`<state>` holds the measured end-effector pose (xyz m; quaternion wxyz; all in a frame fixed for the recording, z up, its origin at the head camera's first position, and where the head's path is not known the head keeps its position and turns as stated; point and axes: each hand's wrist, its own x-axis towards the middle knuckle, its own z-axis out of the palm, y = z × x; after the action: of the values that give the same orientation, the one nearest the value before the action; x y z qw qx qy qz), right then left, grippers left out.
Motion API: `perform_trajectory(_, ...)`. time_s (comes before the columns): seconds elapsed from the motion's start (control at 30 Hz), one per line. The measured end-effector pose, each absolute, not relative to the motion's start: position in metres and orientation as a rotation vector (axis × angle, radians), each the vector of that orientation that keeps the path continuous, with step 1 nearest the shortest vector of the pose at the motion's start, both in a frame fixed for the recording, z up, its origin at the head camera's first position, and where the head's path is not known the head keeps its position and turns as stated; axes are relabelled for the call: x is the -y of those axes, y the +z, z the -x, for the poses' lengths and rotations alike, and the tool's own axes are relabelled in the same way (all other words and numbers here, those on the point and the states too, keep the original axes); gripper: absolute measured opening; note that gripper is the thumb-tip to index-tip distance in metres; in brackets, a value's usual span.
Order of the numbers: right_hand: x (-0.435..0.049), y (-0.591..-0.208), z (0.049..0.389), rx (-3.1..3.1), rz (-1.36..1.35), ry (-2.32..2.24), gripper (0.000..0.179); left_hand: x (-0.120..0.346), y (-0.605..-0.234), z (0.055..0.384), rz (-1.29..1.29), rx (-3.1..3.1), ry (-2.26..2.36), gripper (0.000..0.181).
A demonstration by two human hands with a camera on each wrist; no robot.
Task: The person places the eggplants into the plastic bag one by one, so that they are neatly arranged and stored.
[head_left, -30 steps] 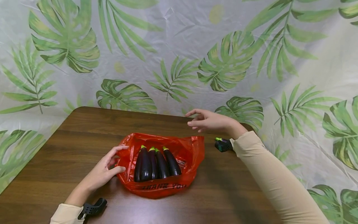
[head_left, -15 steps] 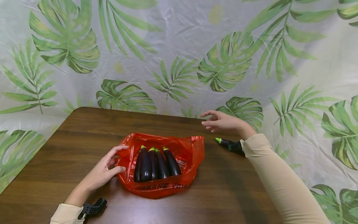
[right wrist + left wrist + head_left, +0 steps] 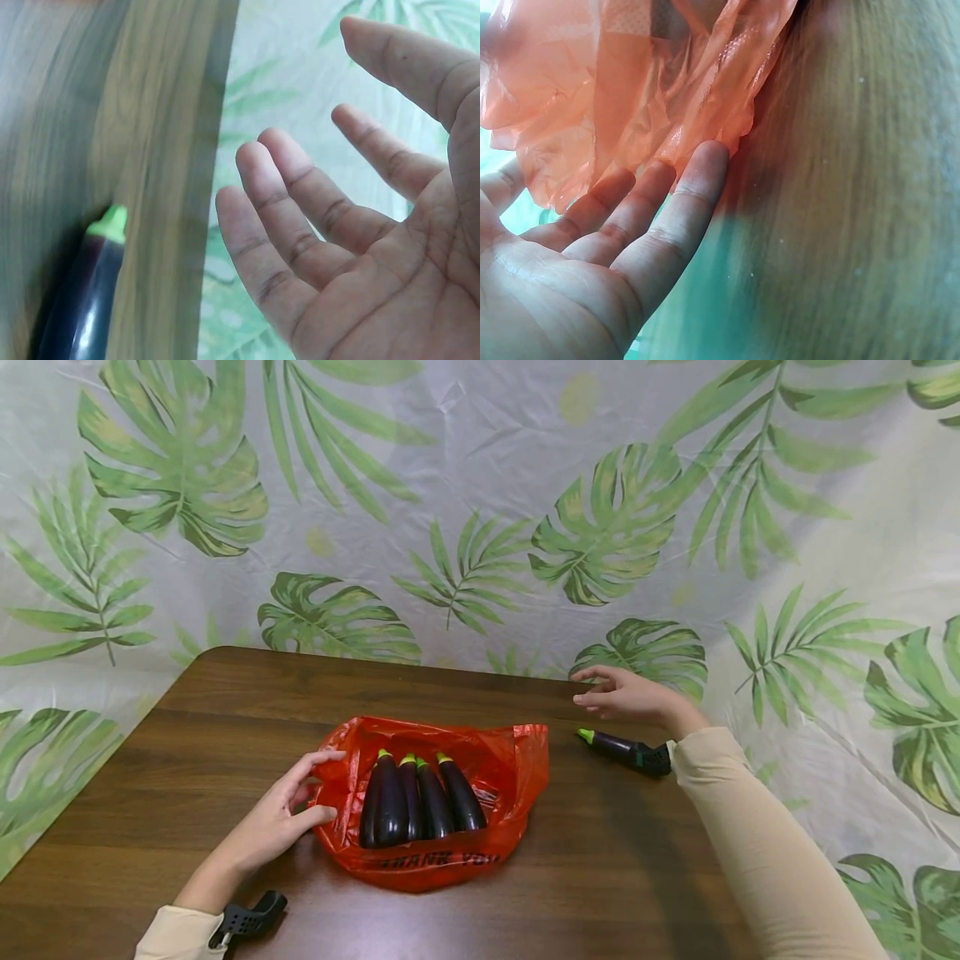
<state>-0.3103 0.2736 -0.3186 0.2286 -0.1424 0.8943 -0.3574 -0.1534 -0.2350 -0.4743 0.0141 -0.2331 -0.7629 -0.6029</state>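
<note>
A red plastic bag (image 3: 525, 772) printed with dark lettering lies with its mouth spread wide. Inside it, several dark purple eggplants (image 3: 392, 802) with green caps lie side by side. My left hand (image 3: 277, 814) touches the bag's left side; in the left wrist view its fairly straight fingers (image 3: 705, 169) rest against the thin plastic. To the right, a single eggplant (image 3: 611, 746) lies on the table, its lower end hidden behind the wrist camera. My right hand (image 3: 626, 695) hovers just above and beyond it, fingers relaxed and apart, holding nothing.
The brown wooden table (image 3: 247, 693) ends at a far edge just behind the right hand. A leaf-patterned sheet (image 3: 480, 527) hangs behind the table and down its sides. Black wrist cameras (image 3: 255, 917) are worn on both wrists.
My right hand has moved to the right, away from the bag and over the loose eggplant, more of which now shows. The left hand and the bag look the same.
</note>
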Motion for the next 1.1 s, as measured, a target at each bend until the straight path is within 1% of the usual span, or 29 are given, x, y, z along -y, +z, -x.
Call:
perform_trajectory(0.8, -0.334, -0.355, 0.308, -2.576, 0.277, -0.873, 0.067, 0.235, -0.475, 0.154, 0.704, 2.394, -1.864, 0.06)
perform_trajectory(1.1, -0.349, -0.369, 0.309, -2.608, 0.288, -0.797, 0.059, 0.235, -0.475, 0.154, 0.706, 2.399, -1.881, 0.06)
